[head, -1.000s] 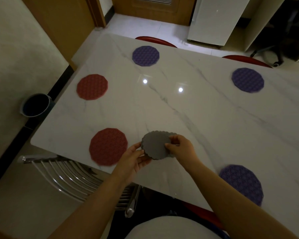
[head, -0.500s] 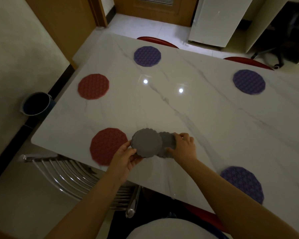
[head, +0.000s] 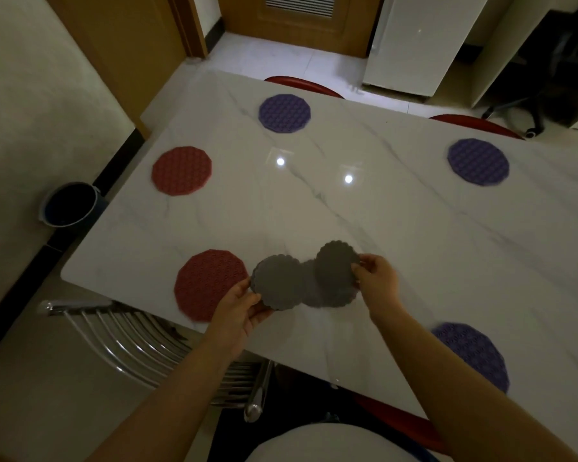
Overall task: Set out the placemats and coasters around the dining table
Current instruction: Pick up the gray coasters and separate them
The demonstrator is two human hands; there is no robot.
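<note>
Over the near edge of the white marble table (head: pixel 364 228) I hold grey scalloped coasters fanned apart. My left hand (head: pixel 241 311) pinches one grey coaster (head: pixel 276 283) by its lower edge, beside the near red placemat (head: pixel 207 283). My right hand (head: pixel 379 278) pinches another grey coaster (head: pixel 336 266) at its right rim, with a third grey coaster (head: pixel 314 291) showing behind and below it. A second red placemat (head: pixel 182 170) lies at the left end. Purple placemats lie at the far side (head: pixel 284 112), far right (head: pixel 477 161) and near right (head: pixel 471 355).
A chrome chair back (head: pixel 141 345) sticks out below the table's near left corner. Red chair seats (head: pixel 302 85) sit at the far side. A dark bucket (head: pixel 70 203) stands on the floor to the left. A white cabinet (head: pixel 414 41) stands beyond.
The single grey stack has been spread apart: my left hand drew one coaster left toward the red placemat, and my right hand lifted another up and to the right.
</note>
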